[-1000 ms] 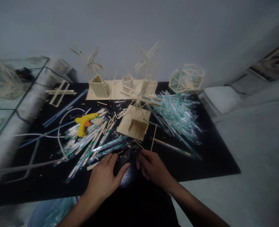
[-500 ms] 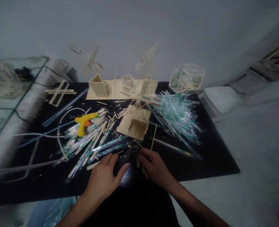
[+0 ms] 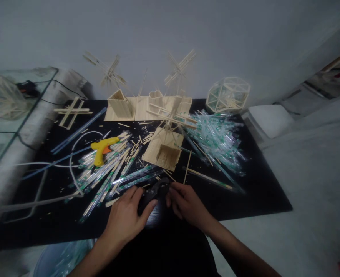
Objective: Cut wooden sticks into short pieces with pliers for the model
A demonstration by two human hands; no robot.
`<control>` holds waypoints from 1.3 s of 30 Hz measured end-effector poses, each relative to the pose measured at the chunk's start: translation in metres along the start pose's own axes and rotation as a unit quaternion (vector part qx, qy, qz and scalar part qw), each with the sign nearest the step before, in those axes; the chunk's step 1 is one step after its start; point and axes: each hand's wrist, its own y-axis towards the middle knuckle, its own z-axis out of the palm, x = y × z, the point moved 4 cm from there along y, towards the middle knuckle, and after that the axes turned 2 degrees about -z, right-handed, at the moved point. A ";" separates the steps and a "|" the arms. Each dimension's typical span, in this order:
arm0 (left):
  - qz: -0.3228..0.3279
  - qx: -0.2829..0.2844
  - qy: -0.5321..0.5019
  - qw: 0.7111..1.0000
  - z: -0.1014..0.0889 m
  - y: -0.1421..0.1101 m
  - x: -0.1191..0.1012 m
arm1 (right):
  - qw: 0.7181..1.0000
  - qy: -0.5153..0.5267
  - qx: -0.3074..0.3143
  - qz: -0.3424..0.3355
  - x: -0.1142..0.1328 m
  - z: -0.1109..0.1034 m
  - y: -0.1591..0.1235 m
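Observation:
A black hand tool (image 3: 156, 189) with a curved head lies low over the table's near side; its exact kind is hard to make out. My left hand (image 3: 126, 215) is wrapped around its body, thumb along the near side. My right hand (image 3: 188, 204) is closed in a pinch right at the tool's head; whatever its fingers hold is hidden. Just beyond the hands stands a windmill model (image 3: 151, 152) of thin wooden sticks, with crossed blades and an open box on its base. Loose wooden sticks (image 3: 170, 175) lie between the model and the tool.
To the left, a yellow glue gun (image 3: 100, 150) rests on plastic-wrapped sticks (image 3: 106, 184), near a white cable (image 3: 71, 165). Clear-green wrappers (image 3: 216, 134) are heaped at right. More stick models (image 3: 119, 105) stand along the wall, with a faceted stick frame (image 3: 227, 94) at back right.
Both hands and the black tool stay almost where they were. Only a very slight shift of the view and of the right fingers shows.

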 end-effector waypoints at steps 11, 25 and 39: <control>-0.046 0.045 -0.078 0.995 -0.002 0.001 0.001 | 1.000 0.013 0.004 0.006 -0.004 0.000 0.000; -0.232 0.151 -0.428 0.860 -0.009 0.010 0.022 | 0.928 -0.340 -0.152 -0.020 0.006 -0.050 -0.003; -0.197 0.120 -0.372 0.899 -0.007 0.010 0.029 | 0.756 -0.648 -0.081 0.036 -0.006 -0.030 0.014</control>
